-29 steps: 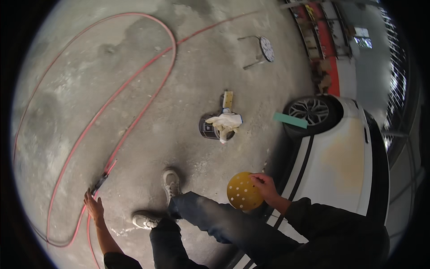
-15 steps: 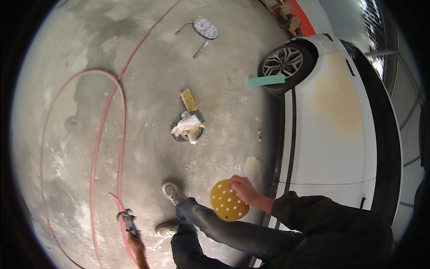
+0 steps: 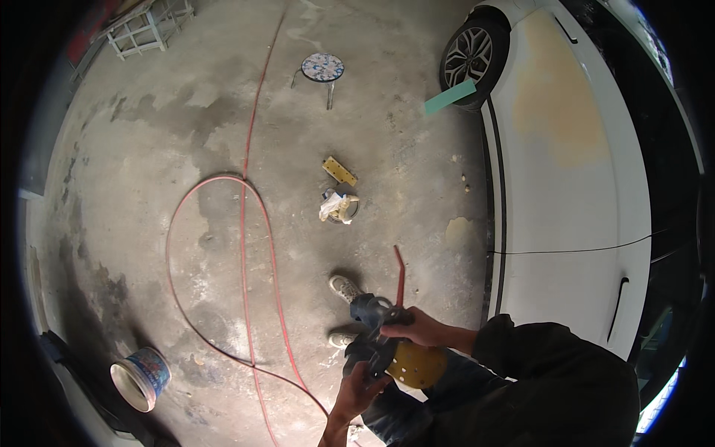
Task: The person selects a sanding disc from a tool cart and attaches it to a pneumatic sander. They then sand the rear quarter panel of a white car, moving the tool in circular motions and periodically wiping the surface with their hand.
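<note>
My left hand (image 3: 359, 391) is closed round the lower part of a blurred dark tool (image 3: 370, 359), held in front of my legs. A bent red tube (image 3: 400, 274) sticks up from its upper end, like an air blow gun's nozzle. My right hand (image 3: 418, 328) is closed, its fingers against the tool's upper part. Just below it hangs a yellow round sanding disc (image 3: 418, 365) with white holes, apparently still in that hand. The tool and hand hide part of the disc; how the tool's parts join cannot be made out.
A white car (image 3: 566, 216) with a beige patch (image 3: 558, 97) stands at right. Green tape (image 3: 450, 97) juts out by its wheel. On the floor lie a red hose (image 3: 173, 261), a yellow perforated block (image 3: 340, 170) and gloves (image 3: 337, 205). A stool (image 3: 322, 68) and a bucket (image 3: 141, 378) stand farther off.
My left hand has brought the tool from the far left to my right hand, and the two now meet at it. The disc has moved slightly right and down. The view has shifted left.
</note>
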The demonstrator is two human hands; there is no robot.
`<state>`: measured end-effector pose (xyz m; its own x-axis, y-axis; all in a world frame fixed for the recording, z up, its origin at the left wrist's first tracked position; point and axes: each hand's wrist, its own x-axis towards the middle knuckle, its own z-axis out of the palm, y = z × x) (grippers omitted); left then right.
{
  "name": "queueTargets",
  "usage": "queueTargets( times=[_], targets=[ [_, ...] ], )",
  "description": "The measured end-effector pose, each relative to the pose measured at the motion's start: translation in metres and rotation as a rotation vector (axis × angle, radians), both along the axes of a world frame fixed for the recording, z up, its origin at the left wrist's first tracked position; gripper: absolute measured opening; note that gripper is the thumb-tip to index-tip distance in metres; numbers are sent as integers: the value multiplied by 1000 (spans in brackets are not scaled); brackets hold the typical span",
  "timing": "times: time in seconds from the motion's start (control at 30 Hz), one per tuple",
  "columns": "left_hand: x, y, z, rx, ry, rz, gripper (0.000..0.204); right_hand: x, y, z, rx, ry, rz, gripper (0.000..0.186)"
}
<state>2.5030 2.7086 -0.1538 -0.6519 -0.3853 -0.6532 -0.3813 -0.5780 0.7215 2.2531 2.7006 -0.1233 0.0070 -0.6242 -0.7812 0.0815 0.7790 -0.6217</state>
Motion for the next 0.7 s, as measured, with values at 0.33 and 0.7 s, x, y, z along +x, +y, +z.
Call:
queueTargets(
  times=[0.33,0.7],
  targets=[
    [19,-16,136,-757,-180,98,49,-11,-68,100,-316,80,-81,26],
    [75,3,211,-1061,-236,304,49,42,-144,145,-134,65,-51,52]
  ],
)
